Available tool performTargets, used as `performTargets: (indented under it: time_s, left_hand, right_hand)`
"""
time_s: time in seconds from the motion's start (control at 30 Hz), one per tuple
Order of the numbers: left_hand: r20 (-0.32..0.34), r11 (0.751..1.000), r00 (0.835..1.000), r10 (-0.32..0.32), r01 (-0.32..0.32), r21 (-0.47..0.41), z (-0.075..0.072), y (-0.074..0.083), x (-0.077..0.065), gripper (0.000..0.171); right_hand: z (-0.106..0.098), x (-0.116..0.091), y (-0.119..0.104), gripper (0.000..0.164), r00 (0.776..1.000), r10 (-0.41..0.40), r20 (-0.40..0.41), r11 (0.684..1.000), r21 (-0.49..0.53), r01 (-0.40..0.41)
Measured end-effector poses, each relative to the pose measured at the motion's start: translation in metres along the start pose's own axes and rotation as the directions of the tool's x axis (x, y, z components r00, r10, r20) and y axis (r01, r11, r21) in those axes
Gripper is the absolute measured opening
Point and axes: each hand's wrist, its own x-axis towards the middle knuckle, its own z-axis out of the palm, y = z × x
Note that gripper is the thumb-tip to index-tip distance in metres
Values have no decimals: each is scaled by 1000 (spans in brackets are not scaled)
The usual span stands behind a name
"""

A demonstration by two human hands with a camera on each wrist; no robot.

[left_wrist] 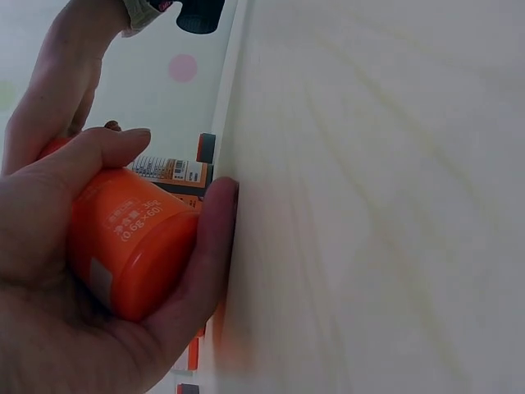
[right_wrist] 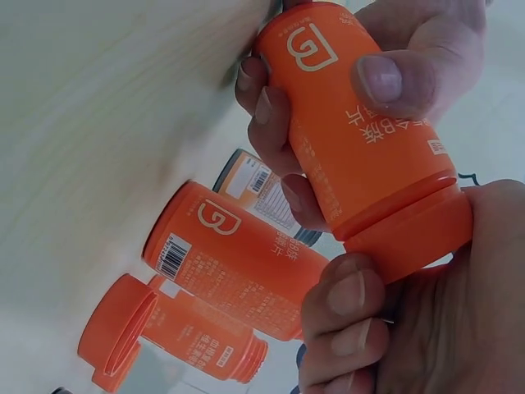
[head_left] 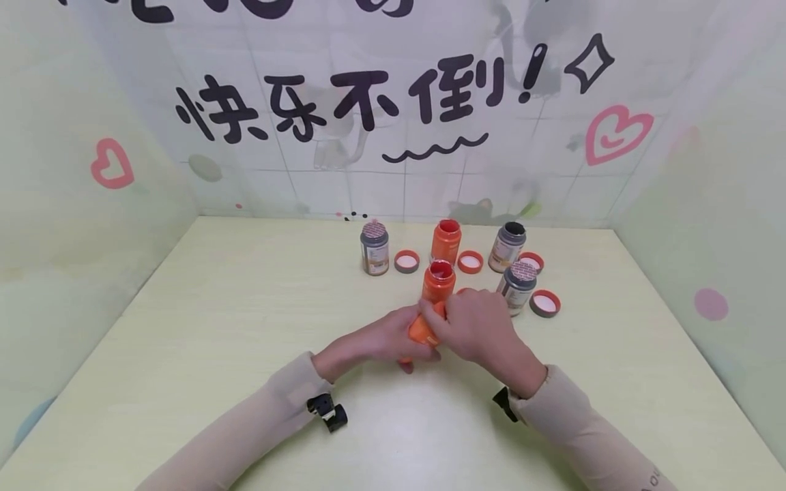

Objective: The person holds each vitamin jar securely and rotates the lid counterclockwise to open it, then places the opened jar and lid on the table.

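Observation:
An orange pill bottle [right_wrist: 353,123] with pale lettering is held tilted between both hands, low over the table. My left hand [head_left: 393,335] grips its body, fingers wrapped around one side and the thumb across the other. The right hand [head_left: 482,324] grips the orange cap [right_wrist: 414,234], which sits on the bottle's end in the right wrist view. From the left wrist view, the rounded bottle base [left_wrist: 148,267] shows in the palm. Just behind the hands stands an uncapped orange bottle [head_left: 438,286], its lower part hidden by them.
Farther back stand another uncapped orange bottle [head_left: 446,247], a grey bottle [head_left: 375,254] with a patterned seal, and a dark-mouthed grey bottle [head_left: 506,251]. A second sealed grey bottle [head_left: 517,293] is beside the right hand. Several caps lie among them, including a red-rimmed cap [head_left: 545,303].

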Motion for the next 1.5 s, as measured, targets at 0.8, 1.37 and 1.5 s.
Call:
performTargets:
  time_s: [0.8,1.37,1.5]
  left_hand:
    - [52,1000,998,25,-24,-9,-3,3,-1,59]
    - [60,1000,998,14,-13,-18,-5,0,2,63]
    - [59,1000,998,12,-11,-15,-5,0,1,63]
  right_hand:
    - [-1,0,4,59,994,-86,-64,996,-26,85]
    - [0,2,7,60,985,-145,-97,989,-52,141]
    - [1,2,8,59,983,-152,-99,987,-56,147]
